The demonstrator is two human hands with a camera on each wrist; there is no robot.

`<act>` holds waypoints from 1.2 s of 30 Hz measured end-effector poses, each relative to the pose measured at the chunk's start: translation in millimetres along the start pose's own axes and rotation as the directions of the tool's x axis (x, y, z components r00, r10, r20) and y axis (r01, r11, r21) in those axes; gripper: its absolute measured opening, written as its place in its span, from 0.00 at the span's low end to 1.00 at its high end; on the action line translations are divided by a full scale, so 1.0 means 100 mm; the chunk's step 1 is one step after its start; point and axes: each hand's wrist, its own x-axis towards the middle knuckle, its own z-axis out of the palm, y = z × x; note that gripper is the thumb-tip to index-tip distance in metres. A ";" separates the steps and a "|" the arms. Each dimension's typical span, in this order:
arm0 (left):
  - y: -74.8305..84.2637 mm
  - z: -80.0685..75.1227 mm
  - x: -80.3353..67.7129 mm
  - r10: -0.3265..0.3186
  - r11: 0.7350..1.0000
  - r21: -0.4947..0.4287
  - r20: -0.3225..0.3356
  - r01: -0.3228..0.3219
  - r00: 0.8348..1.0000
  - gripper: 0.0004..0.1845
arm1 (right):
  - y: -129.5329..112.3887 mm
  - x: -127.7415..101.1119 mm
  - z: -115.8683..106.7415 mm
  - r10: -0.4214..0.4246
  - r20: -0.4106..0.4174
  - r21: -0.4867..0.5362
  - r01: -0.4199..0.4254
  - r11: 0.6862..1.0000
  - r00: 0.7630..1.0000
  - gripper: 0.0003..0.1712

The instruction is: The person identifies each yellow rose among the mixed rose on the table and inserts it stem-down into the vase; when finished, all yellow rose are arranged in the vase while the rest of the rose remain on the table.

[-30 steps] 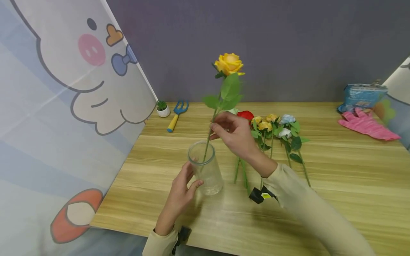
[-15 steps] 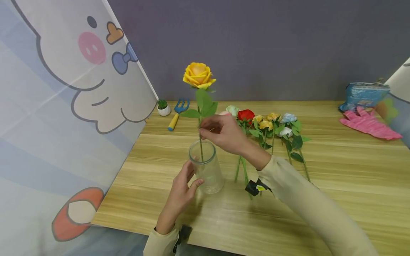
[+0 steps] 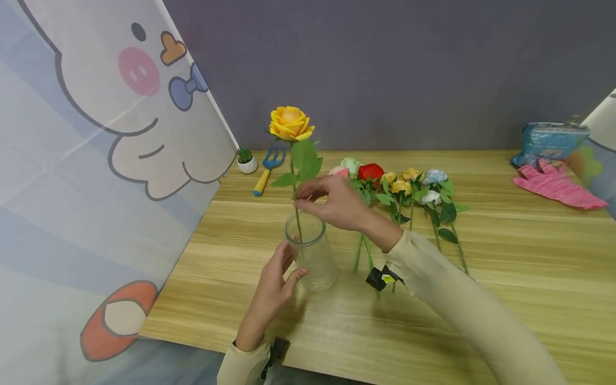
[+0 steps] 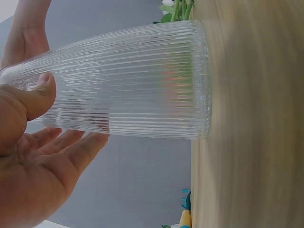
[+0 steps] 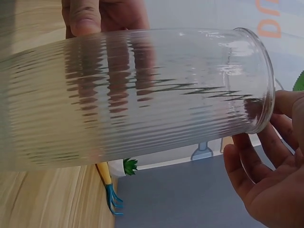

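The left hand grips the ribbed glass vase at its left. The yellow rose stands above the vase, stem entering its mouth. The right hand, above the vase, pinches the stem. Apparent step: insertion. Next, lower the stem; then release.

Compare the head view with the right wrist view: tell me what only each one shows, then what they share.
Only the head view shows the yellow rose bloom, red rose and pink glove. Only the right wrist view shows orange letter-like marks. Both share the glass vase, left hand, right hand, blue-and-yellow fork and potted plant.
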 end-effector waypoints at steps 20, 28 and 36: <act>0.01 -0.05 0.01 -0.053 0.999 0.010 0.041 0.053 0.998 0.38 | 0.10 -0.09 -0.12 0.075 0.415 -0.088 -0.042 0.995 0.907 0.29; 0.04 -0.06 0.04 -0.098 0.995 -0.019 0.021 0.098 0.995 0.38 | 0.18 -0.47 -0.54 0.232 0.320 -0.012 -0.241 0.970 0.919 0.29; 0.01 -0.06 0.07 -0.102 0.994 0.028 0.007 0.101 0.995 0.38 | 0.47 -0.96 -0.89 0.272 -0.158 0.282 -0.220 0.934 0.949 0.20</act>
